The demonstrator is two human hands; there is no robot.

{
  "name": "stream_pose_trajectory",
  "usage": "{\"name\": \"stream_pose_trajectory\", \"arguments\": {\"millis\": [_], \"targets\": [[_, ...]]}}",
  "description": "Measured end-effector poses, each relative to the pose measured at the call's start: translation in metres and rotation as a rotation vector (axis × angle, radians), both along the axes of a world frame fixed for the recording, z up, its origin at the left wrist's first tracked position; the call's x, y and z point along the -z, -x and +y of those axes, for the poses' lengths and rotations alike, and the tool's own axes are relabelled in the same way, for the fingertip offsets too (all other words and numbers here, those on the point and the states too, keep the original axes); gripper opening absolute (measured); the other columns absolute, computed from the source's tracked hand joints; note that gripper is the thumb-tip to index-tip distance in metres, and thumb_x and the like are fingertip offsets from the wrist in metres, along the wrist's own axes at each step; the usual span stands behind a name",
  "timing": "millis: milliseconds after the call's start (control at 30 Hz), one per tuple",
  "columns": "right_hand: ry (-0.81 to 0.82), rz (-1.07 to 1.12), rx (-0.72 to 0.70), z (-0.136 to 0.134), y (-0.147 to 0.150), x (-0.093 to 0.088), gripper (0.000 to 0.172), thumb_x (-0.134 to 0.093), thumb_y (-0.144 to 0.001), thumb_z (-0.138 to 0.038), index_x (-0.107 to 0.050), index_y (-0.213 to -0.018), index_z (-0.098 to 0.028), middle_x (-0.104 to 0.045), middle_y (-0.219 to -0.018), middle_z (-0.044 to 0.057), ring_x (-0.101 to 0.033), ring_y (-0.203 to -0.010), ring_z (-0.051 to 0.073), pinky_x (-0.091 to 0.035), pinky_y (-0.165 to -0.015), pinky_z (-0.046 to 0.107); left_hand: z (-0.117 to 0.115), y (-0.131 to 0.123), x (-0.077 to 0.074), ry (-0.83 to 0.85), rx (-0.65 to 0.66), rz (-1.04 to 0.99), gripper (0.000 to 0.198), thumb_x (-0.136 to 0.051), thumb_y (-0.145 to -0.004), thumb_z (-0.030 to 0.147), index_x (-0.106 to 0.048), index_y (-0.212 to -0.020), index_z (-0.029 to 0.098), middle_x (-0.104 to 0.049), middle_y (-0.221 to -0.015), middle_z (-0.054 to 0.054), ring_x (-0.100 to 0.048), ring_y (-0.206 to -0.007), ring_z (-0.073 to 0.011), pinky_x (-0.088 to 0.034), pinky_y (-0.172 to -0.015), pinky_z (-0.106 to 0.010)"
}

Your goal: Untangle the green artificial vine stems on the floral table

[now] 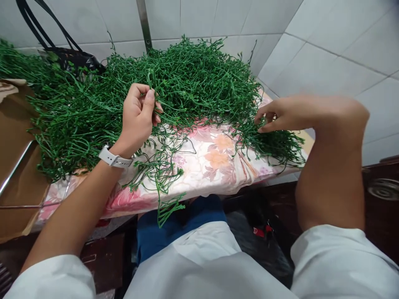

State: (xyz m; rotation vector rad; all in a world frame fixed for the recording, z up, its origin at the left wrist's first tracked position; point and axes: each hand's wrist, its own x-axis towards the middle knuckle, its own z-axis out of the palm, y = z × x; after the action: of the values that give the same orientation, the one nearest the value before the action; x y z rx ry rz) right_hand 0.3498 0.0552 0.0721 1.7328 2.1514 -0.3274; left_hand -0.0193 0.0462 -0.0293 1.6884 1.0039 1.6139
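My white sleeve [339, 261] is closest. My left hand [139, 118] pinches a green stem [150, 79]. My right hand [282, 116] touches the green pile [193, 79], but I can't tell if it grips.

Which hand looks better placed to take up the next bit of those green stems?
Probably the right hand: its fingertips are among the loose green stems at the pile's edge, and it seems free. The left hand is busy pinching a stem.

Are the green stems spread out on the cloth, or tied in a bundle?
Spread out: the loose green stems lie in a wide, tangled heap across the flowered cloth, and no tie shows.
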Motion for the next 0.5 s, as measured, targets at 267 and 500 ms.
{"name": "stream_pose_trajectory", "arguments": {"millis": [267,500], "targets": [[-0.119,-0.042,-0.128,-0.016,0.008,0.002,0.061,-0.076,-0.092,-0.05,-0.065,-0.146,-0.025,-0.072,-0.132,0.017,-0.066,-0.121,0.042,-0.056,-0.097,0.054,-0.005,-0.009,-0.01,-0.017,-0.074,-0.016,0.04,-0.068,-0.093,0.069,-0.055,-0.093,0.032,-0.063,-0.067,0.003,-0.046,-0.042,-0.0079,-0.026,-0.035,-0.029],[-0.574,0.462,-0.778,-0.079,0.079,0.059,0.08,-0.051,-0.103,-0.067,-0.047,-0.158,-0.01,-0.049,-0.151,0.029,-0.053,-0.137,0.046,-0.051,-0.11,0.062,0.002,-0.002,-0.006,-0.043,-0.103,0.075,0.048,-0.055,-0.096,0.078,-0.048,-0.096,0.03,-0.058,-0.07,0.003,-0.049,-0.044,-0.0089,-0.027,-0.037,-0.03]]}}
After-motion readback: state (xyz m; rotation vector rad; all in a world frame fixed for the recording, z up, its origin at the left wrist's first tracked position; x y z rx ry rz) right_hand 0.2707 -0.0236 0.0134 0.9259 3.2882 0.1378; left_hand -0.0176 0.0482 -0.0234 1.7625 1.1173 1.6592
